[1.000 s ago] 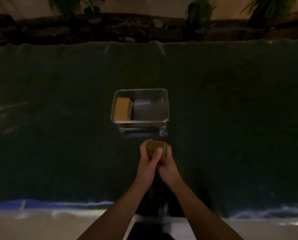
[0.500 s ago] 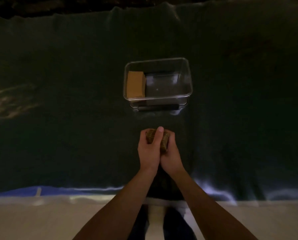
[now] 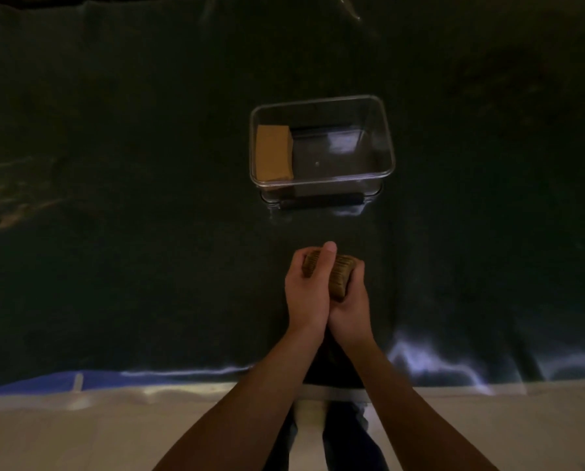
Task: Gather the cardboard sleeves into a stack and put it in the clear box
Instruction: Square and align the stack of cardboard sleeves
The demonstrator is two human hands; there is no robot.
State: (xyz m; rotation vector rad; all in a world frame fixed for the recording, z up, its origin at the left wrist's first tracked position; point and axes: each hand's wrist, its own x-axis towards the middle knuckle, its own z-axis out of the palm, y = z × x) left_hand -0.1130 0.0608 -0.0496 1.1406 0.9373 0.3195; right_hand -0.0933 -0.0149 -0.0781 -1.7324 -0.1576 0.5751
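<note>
Both hands, the left hand (image 3: 306, 290) and right hand (image 3: 350, 305), have stayed clamped, fingers wrapped around the stack of cardboard sleeves (image 3: 338, 271), now lowered toward the desk (image 3: 148, 249). The clear box (image 3: 389, 158), holding one brown stack (image 3: 272, 153), lies just ahead, so placing comes next.

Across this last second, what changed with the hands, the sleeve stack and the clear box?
Mostly the head camera tipped down: the plants at the top left view and the clear box shifted in frame. The left hand and right hand still clasp the stack of cardboard sleeves short of the box. Nothing was let go. The brown stack at the box's left end stayed put.
</note>
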